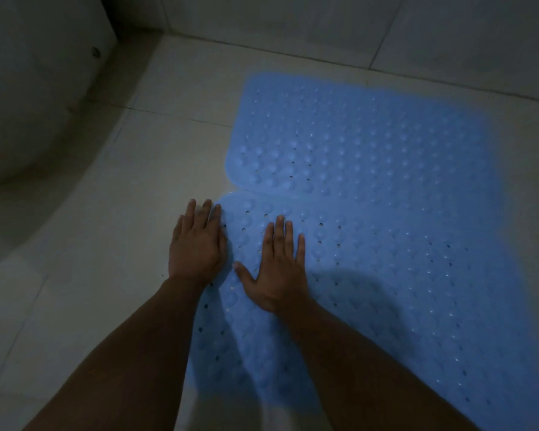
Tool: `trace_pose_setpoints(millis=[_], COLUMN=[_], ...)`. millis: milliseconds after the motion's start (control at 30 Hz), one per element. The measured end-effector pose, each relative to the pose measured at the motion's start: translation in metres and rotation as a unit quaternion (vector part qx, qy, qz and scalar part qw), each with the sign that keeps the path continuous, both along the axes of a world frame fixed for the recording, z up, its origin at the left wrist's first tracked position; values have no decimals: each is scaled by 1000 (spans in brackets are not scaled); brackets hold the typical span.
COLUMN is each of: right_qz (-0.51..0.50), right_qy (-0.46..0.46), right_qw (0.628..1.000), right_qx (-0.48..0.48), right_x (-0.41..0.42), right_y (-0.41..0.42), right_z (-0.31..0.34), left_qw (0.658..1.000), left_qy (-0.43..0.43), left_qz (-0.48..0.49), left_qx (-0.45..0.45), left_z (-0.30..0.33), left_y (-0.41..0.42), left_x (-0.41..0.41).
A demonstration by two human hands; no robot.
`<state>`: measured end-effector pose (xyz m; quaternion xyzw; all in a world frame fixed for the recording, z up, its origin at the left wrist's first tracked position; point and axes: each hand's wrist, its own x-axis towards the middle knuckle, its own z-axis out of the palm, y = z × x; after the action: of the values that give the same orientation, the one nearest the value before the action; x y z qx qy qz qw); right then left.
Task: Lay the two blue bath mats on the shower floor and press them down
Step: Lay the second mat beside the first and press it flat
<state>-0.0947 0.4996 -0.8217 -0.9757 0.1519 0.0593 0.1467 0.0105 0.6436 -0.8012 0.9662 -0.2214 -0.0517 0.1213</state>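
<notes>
Pressing near mat (371, 306) flat: left hand (196, 244) on its edge, right hand (280, 262) beside, fingers straight. Next, pressing far mat (355, 135) ahead.

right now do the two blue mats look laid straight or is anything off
Nothing stands out. The far mat and the near mat lie flat on the tiled floor, meeting along one seam. The left hand straddles the near mat's left edge; the right hand lies flat on it. Dim light hides fine wrinkles.
</notes>
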Motion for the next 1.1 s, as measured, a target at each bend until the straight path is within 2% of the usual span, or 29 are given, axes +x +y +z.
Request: trace_pose_setpoints(millis=[133,200,300,433,567,800,900,1033,1100], right_qz=[22,-1,-43,-63,-62,-41,-34,-49,-55], right_qy=[134,174,77,-17,-84,-209,-240,-224,-217], right_qw=[987,973,982,981,971,952,944,946,948], right_qx=[90,152,169,184,216,220,224,230,225], right_x=[21,44,57,33,20,26,25,14,11], right_y=[-17,-35,-63,-85,-99,-115,-115,-116,-119], right_z=[23,47,73,76,55,30,22,33,48], left_qw=[1000,999,997,992,993,994,994,995,994], left_qy=[2,10,20,21,-21,-29,-31,-18,18], left_qz=[-6,-26,-75,-117,-105,-101,-98,-89,-94], left_qx=[-16,-18,-9,31,40,33,31,33,48], left_z=[14,16,9,-16,-29,-30,-34,-34,-21], left_y=[-12,-20,-33,-46,-47,-50,-48,-48,-49], left_x=[1,-3,-15,-34,-43,-41,-39,-39,-34])
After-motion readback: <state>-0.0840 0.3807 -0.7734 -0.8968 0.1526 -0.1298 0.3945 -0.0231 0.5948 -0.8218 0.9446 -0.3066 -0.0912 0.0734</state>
